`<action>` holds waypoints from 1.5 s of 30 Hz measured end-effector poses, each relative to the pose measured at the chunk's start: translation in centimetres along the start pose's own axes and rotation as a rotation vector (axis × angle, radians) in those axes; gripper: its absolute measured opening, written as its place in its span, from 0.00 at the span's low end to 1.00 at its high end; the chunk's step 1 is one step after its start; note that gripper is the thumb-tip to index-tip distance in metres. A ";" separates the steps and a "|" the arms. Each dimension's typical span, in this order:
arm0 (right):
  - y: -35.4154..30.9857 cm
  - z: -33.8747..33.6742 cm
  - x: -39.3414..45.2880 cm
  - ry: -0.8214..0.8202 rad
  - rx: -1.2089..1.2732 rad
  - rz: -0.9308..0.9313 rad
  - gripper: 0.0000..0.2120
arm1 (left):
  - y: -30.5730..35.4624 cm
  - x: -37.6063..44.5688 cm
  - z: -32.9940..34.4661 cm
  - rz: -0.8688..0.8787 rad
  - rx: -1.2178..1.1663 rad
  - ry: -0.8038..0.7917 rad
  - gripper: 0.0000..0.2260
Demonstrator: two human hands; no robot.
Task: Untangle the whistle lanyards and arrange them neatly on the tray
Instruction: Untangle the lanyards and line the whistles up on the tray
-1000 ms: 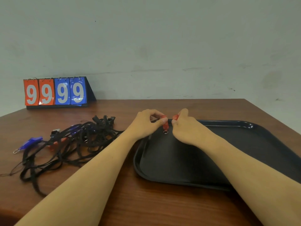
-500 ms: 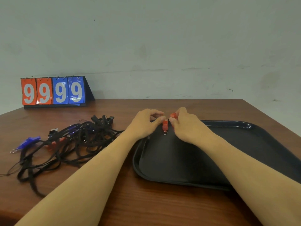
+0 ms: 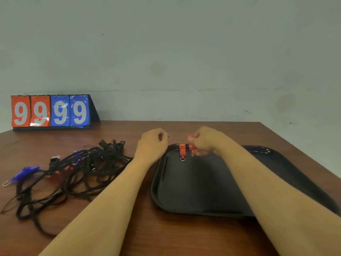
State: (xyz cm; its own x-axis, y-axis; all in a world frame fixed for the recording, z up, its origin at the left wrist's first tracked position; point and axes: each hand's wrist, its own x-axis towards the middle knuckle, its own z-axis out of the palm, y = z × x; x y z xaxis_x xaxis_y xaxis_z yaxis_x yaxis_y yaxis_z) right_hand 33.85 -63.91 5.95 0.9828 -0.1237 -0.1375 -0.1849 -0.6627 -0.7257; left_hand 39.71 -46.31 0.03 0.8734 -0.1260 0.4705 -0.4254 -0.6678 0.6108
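Observation:
A red whistle [image 3: 182, 152] with a small metal ring lies at the far left corner of the black tray [image 3: 199, 193]. My left hand [image 3: 152, 145] hovers just left of it above the tray's rim, fingers curled and holding nothing. My right hand [image 3: 204, 142] grips a second red whistle [image 3: 191, 142] just right of the first one. A tangle of black lanyards [image 3: 73, 169] lies on the table to the left, with a blue whistle [image 3: 25, 171] at its left end and some red parts buried in it.
A flip scoreboard [image 3: 50, 111] reading 9999 stands at the back left of the brown wooden table [image 3: 166, 235]. The tray lies on the table's right half, close to the right edge. A plain wall rises behind.
My left hand has let go of the red whistle, which now lies on the tray, and has drawn back to the left. My right hand shifted slightly right with its whistle.

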 end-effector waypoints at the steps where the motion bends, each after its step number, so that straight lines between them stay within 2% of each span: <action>1: 0.4 0.4 0.1 -0.004 -0.013 0.014 0.14 | 0.0 0.0 0.0 0.001 -0.002 0.001 0.10; 14: 1.6 1.8 0.6 0.108 -0.352 -0.079 0.17 | -0.6 0.5 0.3 -0.013 0.015 0.001 0.09; 19: 1.4 1.4 0.1 0.079 -0.473 -0.048 0.14 | -0.9 0.5 0.1 -0.022 0.022 0.003 0.10; 26: 1.4 1.8 0.3 0.167 -0.448 -0.071 0.16 | -0.8 0.3 0.0 -0.049 0.014 0.020 0.11; 28: 0.3 1.7 -1.4 0.284 -0.536 -0.160 0.15 | -0.3 0.0 -0.2 -0.066 -0.014 0.032 0.11; 31: -1.8 2.7 -4.6 0.459 -0.718 -0.419 0.16 | 0.6 -0.5 -2.2 -0.090 -0.046 0.085 0.10; 33: -2.6 4.2 -6.0 0.413 -0.785 -0.590 0.13 | 1.3 -0.5 -4.9 -0.134 -0.037 0.119 0.10; 35: -2.8 5.8 -6.7 0.272 -0.794 -0.718 0.09 | 1.4 -0.3 -8.4 -0.186 0.031 0.120 0.11; 38: -2.8 7.0 -6.6 0.140 -0.716 -0.875 0.11 | -0.8 -1.6 -14.1 -0.284 0.210 0.087 0.12; 42: -2.4 8.0 -6.0 0.094 -0.721 -0.920 0.14 | -5.8 -6.5 -19.9 -0.465 0.457 0.032 0.14; 45: -2.4 8.3 -5.8 0.088 -0.723 -0.949 0.15 | -9.0 -9.7 -20.6 -0.491 0.478 0.037 0.11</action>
State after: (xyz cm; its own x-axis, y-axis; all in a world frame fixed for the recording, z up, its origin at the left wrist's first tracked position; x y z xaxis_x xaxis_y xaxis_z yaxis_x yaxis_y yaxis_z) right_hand 28.60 -55.46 2.85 0.7284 0.6082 0.3154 0.6306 -0.7752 0.0383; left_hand 30.19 -23.95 3.12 0.9260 0.2936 0.2373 0.1768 -0.8927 0.4146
